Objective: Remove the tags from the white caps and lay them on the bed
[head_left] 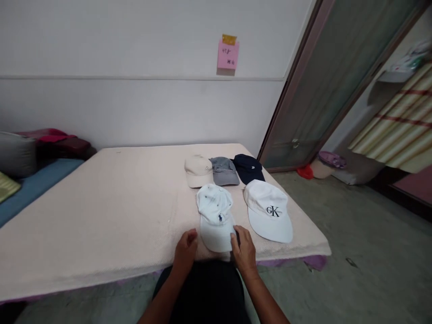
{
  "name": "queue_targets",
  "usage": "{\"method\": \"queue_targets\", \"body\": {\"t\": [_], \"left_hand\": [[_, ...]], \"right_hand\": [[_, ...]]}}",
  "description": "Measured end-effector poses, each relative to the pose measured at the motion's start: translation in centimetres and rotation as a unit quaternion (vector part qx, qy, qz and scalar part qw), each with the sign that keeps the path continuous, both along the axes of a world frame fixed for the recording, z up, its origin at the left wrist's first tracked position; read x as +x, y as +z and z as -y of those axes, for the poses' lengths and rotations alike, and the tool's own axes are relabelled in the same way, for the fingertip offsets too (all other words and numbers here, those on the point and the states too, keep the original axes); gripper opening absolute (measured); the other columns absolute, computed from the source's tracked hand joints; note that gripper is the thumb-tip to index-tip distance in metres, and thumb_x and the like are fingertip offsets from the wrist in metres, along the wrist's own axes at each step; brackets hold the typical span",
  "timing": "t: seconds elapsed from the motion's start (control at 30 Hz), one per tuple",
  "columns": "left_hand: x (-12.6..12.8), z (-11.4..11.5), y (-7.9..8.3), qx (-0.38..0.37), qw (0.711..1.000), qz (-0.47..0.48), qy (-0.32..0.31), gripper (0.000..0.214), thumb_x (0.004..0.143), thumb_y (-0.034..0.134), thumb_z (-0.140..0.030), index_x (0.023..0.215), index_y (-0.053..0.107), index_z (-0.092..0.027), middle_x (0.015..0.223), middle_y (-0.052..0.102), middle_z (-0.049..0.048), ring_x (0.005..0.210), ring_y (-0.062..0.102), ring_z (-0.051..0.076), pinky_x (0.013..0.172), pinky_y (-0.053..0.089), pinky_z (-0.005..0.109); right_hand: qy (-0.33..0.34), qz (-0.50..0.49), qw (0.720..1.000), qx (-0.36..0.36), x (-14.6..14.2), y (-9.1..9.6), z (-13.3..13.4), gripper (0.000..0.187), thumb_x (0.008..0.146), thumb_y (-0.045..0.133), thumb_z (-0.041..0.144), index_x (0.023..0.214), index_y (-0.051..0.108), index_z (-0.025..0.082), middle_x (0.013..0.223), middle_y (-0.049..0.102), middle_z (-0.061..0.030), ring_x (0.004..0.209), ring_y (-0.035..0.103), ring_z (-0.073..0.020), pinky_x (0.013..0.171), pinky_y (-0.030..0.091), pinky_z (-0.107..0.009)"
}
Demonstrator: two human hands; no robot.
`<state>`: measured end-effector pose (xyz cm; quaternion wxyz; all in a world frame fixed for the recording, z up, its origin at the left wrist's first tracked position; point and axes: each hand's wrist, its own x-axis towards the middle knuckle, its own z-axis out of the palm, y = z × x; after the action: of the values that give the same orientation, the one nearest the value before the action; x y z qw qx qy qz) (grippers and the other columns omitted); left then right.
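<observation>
A white baseball cap with a small dark embroidered logo lies directly before me, its brim pointing toward my body. My right hand is at the right edge of that brim, thumb on top and fingers around the side. Just left of the brim, my left hand is closed with curled fingers, apart from the cap and with nothing visible in it. To the right lies a larger white cap with black letters. Behind are a cream cap, a grey cap and a navy cap, side by side.
The caps rest on a bed with a pale pink cover. A white wall with a pink note stands behind it. Cushions are at far left. A sliding door, a curtain and grey floor are at right.
</observation>
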<state>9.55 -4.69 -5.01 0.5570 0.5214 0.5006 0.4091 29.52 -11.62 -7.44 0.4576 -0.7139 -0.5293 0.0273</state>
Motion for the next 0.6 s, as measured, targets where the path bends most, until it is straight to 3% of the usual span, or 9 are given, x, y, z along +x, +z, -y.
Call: {"method": "queue_targets", "body": {"t": [0.23, 0.4, 0.6], "left_hand": [[-5.2, 2.7, 1.8, 0.08, 0.984, -0.152, -0.039, 0.013, 0.076, 0.053, -0.021, 0.085, 0.062, -0.019, 0.084, 0.066, 0.0063, 0.084, 0.061, 0.023, 0.081, 0.044, 0.036], [-9.0, 4.3, 2.9, 0.14, 0.958, -0.245, -0.051, 0.009, 0.077, 0.052, -0.024, 0.076, 0.059, -0.02, 0.078, 0.059, 0.0041, 0.076, 0.055, 0.022, 0.078, 0.039, 0.036], [-14.0, 5.4, 2.7, 0.208, 0.888, -0.407, -0.046, 0.019, 0.085, 0.041, -0.029, 0.088, 0.057, -0.019, 0.088, 0.06, 0.007, 0.084, 0.057, 0.023, 0.078, 0.04, 0.035]], "right_hand": [[0.031, 0.123, 0.992, -0.009, -1.1, -1.2, 1.3, 0.054, 0.082, 0.054, 0.046, 0.126, 0.045, 0.016, 0.12, 0.054, -0.0156, 0.114, 0.047, -0.0307, 0.093, 0.039, -0.049], [0.024, 0.151, 0.988, -0.001, -1.2, -1.4, 1.2, 0.055, 0.082, 0.053, 0.049, 0.124, 0.045, 0.015, 0.117, 0.055, -0.0159, 0.112, 0.049, -0.0296, 0.092, 0.04, -0.047], [0.015, 0.166, 0.986, 0.011, -0.8, -1.6, 1.0, 0.05, 0.085, 0.047, 0.049, 0.122, 0.047, 0.015, 0.114, 0.057, -0.0167, 0.108, 0.051, -0.0298, 0.088, 0.042, -0.046]]}}
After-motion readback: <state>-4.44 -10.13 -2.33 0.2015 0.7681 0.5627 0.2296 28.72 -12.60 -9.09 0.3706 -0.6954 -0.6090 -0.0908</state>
